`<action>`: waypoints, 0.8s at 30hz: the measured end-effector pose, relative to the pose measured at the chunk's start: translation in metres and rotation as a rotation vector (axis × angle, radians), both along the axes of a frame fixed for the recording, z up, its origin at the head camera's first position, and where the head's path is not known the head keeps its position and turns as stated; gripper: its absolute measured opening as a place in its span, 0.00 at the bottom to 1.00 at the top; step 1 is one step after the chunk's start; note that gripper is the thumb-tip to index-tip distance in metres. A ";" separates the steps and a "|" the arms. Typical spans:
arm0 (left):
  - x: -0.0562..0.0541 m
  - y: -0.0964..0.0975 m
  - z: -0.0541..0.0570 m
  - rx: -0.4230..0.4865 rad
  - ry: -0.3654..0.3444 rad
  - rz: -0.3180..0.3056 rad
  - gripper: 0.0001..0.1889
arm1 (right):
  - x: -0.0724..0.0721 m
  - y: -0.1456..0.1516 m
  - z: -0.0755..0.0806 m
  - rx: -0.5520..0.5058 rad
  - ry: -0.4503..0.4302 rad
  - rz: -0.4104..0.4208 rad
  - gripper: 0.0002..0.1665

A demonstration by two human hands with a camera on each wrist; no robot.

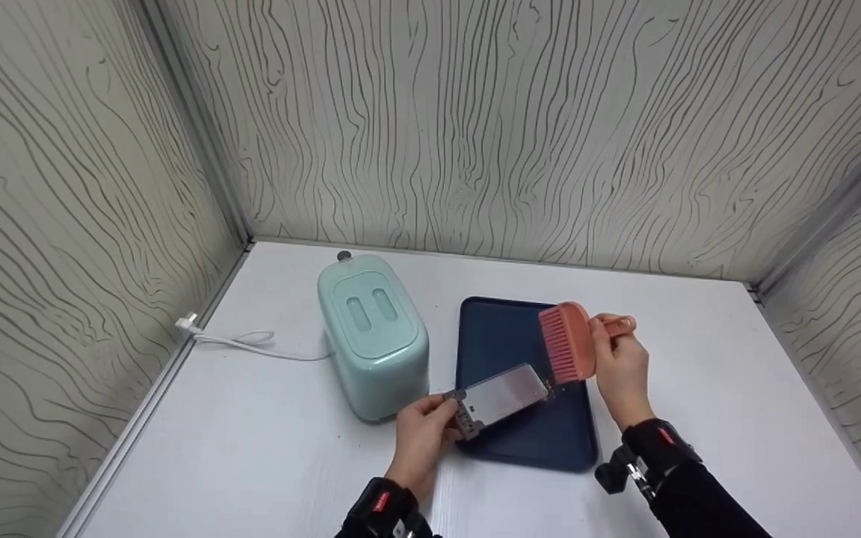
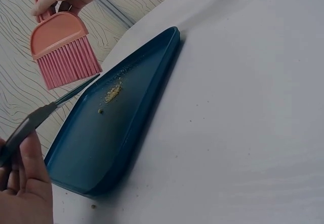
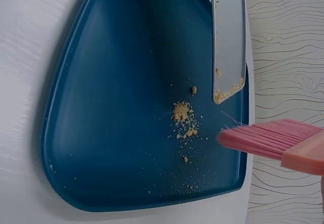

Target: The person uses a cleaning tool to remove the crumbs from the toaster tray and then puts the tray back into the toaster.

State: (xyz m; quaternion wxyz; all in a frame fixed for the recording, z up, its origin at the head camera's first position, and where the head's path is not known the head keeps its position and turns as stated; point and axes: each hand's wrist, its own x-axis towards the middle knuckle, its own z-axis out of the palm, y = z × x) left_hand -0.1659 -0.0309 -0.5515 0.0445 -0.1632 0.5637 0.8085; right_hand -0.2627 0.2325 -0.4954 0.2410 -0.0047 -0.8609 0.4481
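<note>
My left hand (image 1: 421,442) pinches the grey end of a thin metal crumb tray (image 1: 507,396), tilted over a dark blue tray (image 1: 494,336). In the right wrist view, crumbs cling along the far edge of the metal piece. My right hand (image 1: 622,371) grips a coral brush (image 1: 574,340) by its handle. Its pink bristles (image 2: 68,62) hang close by the crumb tray's far end. Below them, a small heap of yellowish crumbs (image 3: 182,112) lies in the blue tray, with finer bits scattered around.
A mint-green toaster (image 1: 378,344) with two slots on top stands left of the blue tray. Its white cord (image 1: 251,342) runs left to a plug (image 1: 187,321) near the wall. A few specks dot the white table (image 1: 266,433). Wood-patterned panels (image 1: 475,134) enclose the back and sides.
</note>
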 end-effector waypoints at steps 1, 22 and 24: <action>0.000 0.000 0.000 0.003 0.000 0.000 0.17 | 0.000 0.000 0.000 0.002 0.004 -0.006 0.19; -0.004 0.001 -0.001 0.009 0.001 0.002 0.16 | 0.014 -0.042 0.028 -0.146 0.106 0.177 0.17; -0.004 0.001 -0.001 0.013 -0.001 0.004 0.16 | 0.018 -0.047 0.031 -0.180 0.091 0.219 0.17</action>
